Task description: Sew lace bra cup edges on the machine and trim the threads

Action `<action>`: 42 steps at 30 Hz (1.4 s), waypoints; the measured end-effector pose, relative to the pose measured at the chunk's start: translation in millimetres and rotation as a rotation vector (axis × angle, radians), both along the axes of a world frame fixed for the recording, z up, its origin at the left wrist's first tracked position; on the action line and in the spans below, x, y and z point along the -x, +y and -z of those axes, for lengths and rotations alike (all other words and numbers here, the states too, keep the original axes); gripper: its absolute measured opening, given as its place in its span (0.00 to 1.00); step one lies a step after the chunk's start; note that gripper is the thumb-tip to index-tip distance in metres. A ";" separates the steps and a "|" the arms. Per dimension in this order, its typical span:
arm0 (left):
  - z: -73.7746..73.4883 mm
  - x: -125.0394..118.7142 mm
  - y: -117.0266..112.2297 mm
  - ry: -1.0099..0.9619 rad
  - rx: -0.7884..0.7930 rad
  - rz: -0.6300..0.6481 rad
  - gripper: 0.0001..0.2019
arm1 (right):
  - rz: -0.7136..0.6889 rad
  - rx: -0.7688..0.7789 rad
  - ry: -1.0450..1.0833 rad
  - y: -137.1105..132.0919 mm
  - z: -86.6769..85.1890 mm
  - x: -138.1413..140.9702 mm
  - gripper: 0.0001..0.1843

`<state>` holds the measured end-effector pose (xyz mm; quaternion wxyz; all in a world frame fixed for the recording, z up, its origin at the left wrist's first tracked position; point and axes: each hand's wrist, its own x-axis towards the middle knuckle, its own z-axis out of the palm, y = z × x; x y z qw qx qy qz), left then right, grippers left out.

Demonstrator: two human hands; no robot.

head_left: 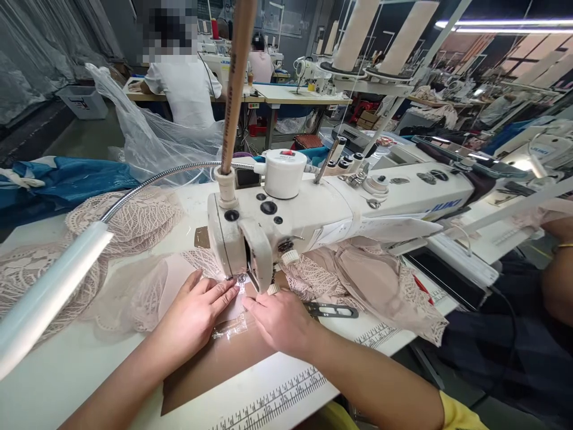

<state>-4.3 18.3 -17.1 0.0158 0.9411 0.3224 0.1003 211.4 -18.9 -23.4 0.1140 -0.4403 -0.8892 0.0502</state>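
Observation:
A white sewing machine (313, 209) stands across the table, its needle head right in front of me. My left hand (194, 316) lies flat on a pale pink lace piece (134, 298), fingers stretched toward the presser foot (242, 279). My right hand (280, 319) rests on the fabric just right of the needle, fingers curled down and pressing the cloth. Thread snips (331, 310) lie just right of that hand. A bundle of pink lace garments (380, 286) is heaped under the machine arm.
A flexible lamp (54, 286) reaches in from the left. Stacks of lace pieces (134, 218) and a clear plastic bag (147, 137) sit at the back left. A ruler strip (277, 397) runs along the table edge. A person in white (183, 83) sits beyond.

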 end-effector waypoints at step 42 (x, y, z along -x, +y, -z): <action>-45.2 5.1 -75.8 -0.179 0.648 0.076 0.12 | 0.135 -0.184 -0.236 -42.8 -1.8 -99.1 0.19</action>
